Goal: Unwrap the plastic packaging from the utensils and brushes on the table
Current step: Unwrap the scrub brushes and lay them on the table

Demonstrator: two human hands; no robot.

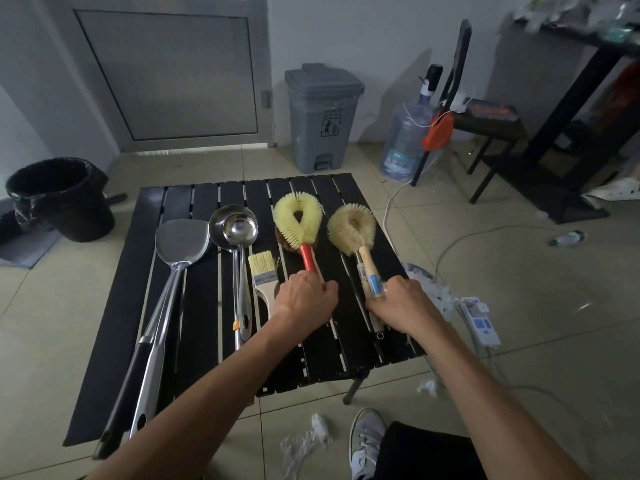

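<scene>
both brushes lie side by side right of centre on the tabletop (202, 289). left hand (306, 296) fingers curl round the red brush (298, 220) handle; right hand (401, 303) fingers clamp the wooden brush (351, 228) handle, seemingly still in its plastic sleeve (372, 284). best pin the brush and slide the sleeve off lengthwise.

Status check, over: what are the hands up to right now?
Left hand grips red-handled brush. Right hand grips wooden-handled brush, clear wrap seemingly on its handle. Nothing in the way.
</scene>
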